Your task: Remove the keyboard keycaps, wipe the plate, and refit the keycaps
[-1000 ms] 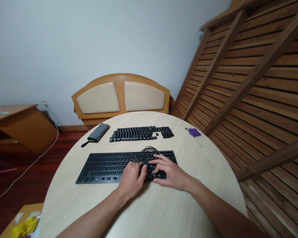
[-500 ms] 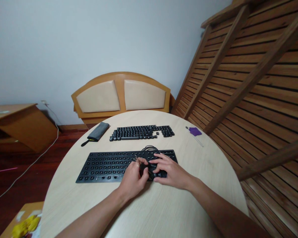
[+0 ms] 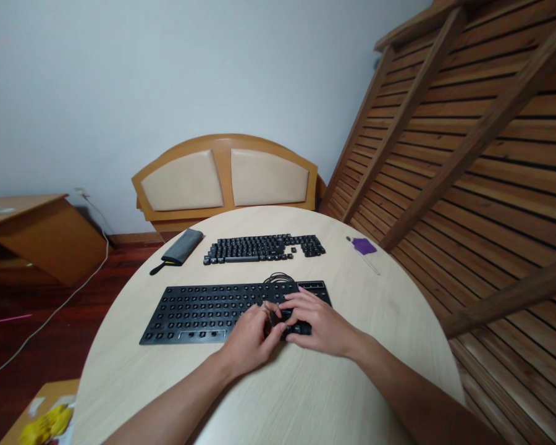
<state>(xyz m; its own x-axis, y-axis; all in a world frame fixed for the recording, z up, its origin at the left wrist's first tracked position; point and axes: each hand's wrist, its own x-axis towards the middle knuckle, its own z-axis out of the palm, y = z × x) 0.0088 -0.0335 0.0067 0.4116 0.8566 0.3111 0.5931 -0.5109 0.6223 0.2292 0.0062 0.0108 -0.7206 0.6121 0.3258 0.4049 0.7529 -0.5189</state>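
Note:
A black keyboard (image 3: 189, 310), bare of keycaps over its left and middle parts, lies on the round table in front of me. My left hand (image 3: 250, 334) is over its right half, with the thumb and fingers curled together. Whatever lies between those fingertips is too small and hidden to make out. My right hand (image 3: 319, 318) rests across the number-pad end, fingers spread and bent over the keys, the thumb by the near edge. Both hands' fingertips nearly meet and cover the spot between them. Behind the keyboard, loose black keycaps (image 3: 245, 248) lie in keyboard order.
A coiled cable (image 3: 278, 278) sits at the keyboard's back edge. A grey pouch (image 3: 183, 247) lies at the table's far left. On the right are a purple cloth (image 3: 364, 245) and a thin pale stick (image 3: 370, 266). A slatted wooden panel (image 3: 472, 161) leans along the right side.
My left hand has shifted slightly right, its thumb and fingertips now closer to the right hand. My right hand has barely moved.

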